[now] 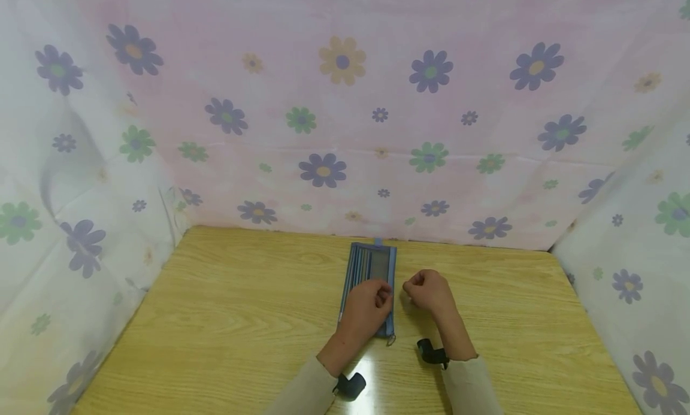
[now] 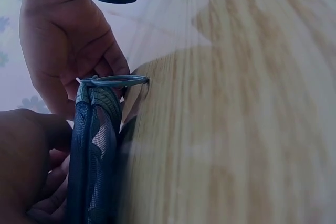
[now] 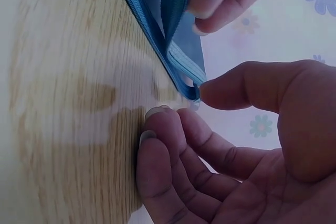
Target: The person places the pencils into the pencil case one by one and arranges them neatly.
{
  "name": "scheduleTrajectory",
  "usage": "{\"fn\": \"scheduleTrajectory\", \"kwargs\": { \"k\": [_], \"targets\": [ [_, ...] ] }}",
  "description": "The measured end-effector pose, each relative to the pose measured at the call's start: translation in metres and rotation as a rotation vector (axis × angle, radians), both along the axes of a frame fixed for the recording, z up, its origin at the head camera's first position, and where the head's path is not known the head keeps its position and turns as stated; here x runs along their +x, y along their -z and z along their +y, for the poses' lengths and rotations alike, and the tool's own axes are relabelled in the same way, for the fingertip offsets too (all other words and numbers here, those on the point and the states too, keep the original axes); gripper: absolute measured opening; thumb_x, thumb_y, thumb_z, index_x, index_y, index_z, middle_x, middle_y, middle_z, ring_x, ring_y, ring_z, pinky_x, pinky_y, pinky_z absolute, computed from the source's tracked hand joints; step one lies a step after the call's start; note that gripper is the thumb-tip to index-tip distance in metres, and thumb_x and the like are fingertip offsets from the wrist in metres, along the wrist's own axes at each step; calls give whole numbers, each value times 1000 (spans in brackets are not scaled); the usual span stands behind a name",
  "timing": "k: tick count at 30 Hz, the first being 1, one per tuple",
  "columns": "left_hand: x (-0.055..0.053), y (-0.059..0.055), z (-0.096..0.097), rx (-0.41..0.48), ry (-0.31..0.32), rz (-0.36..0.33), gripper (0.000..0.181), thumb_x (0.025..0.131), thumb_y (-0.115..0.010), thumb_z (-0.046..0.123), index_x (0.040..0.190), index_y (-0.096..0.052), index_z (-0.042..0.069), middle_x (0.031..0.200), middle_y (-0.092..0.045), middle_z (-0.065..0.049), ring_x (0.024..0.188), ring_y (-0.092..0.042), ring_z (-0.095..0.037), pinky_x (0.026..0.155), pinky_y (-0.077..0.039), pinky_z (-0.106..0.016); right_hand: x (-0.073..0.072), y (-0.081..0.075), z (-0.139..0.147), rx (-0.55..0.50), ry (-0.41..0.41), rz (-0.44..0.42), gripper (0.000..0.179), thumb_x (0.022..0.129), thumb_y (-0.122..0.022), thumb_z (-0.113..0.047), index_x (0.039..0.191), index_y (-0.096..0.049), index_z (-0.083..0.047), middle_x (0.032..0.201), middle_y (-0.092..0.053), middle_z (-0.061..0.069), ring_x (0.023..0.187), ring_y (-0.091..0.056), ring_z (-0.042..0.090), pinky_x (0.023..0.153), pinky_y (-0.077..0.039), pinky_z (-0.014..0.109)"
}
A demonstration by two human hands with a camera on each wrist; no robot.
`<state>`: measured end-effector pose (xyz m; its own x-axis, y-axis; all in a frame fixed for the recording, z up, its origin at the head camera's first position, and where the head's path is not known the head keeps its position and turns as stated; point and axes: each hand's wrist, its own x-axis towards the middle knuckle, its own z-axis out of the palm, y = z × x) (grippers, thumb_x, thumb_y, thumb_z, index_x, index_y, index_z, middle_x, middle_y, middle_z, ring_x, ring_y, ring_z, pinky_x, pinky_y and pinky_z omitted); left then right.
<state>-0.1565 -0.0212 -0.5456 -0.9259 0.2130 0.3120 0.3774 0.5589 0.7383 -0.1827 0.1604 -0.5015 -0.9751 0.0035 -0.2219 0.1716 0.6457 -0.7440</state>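
Note:
A blue mesh zipper pouch (image 1: 384, 260) with stripes lies flat on the wooden table, a metal ring (image 1: 391, 341) at its near end. Over its right half my left hand (image 1: 363, 307) is bent, its fingertips pinching the upper layer beside the zipper. In the right wrist view the zipper edge (image 3: 185, 62) gapes, the two layers apart. My right hand (image 1: 429, 290) is just right of the pouch, fingers loosely curled and holding nothing. Its thumb (image 3: 226, 92) overlaps the zipper's end in that view, apart from the other fingers.
The wood-grain table (image 1: 242, 319) reaches back to a flowered cloth (image 1: 345, 115), which also hangs on both sides. Each wrist wears a small black camera, one by the left sleeve (image 1: 307, 388), the other by the right sleeve (image 1: 470, 385).

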Motion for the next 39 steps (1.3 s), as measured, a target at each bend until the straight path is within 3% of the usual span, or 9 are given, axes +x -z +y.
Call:
{"fn": "scheduleTrajectory", "kwargs": {
  "k": [4,14,18,24,33,39],
  "targets": [
    [0,0,0,-56,21,27,12,97,-72,6,108,-77,8,94,-70,2,75,-60,1,65,-51,-14,0,1,0,14,-2,20,15,95,-67,-15,97,-70,0,86,-71,12,70,-65,21,64,-52,36],
    [0,-5,-2,-69,73,35,14,97,-73,8,111,-77,8,99,-67,2,78,-61,1,66,-51,-13,1,1,-2,46,-8,63,15,93,-66,-14,94,-70,0,88,-69,13,72,-62,22,63,-51,36],
    [-3,-6,-7,-67,78,27,14,98,-73,8,111,-77,9,100,-67,2,80,-61,0,68,-52,-14,0,4,-2,50,-12,75,15,93,-66,-15,94,-70,-1,89,-70,12,71,-62,21,64,-52,36],
    [-8,-7,-16,-77,66,72,13,98,-73,8,110,-76,11,101,-66,2,78,-62,-2,68,-54,-16,-1,8,-1,39,10,87,14,94,-67,-15,96,-71,-2,90,-71,11,73,-64,22,65,-53,37],
    [-18,-11,-35,-116,36,145,15,98,-73,9,112,-77,11,101,-64,2,80,-60,-7,68,-54,-22,-2,5,6,64,90,218,15,96,-64,-15,100,-70,-1,89,-69,12,76,-62,24,65,-51,36],
    [-24,-11,-51,-137,11,169,17,99,-75,14,115,-77,9,108,-68,-1,92,-67,-14,78,-59,-32,0,4,14,24,70,326,28,102,-66,-17,120,-71,3,111,-70,19,98,-67,34,84,-58,49]
  ]
}}
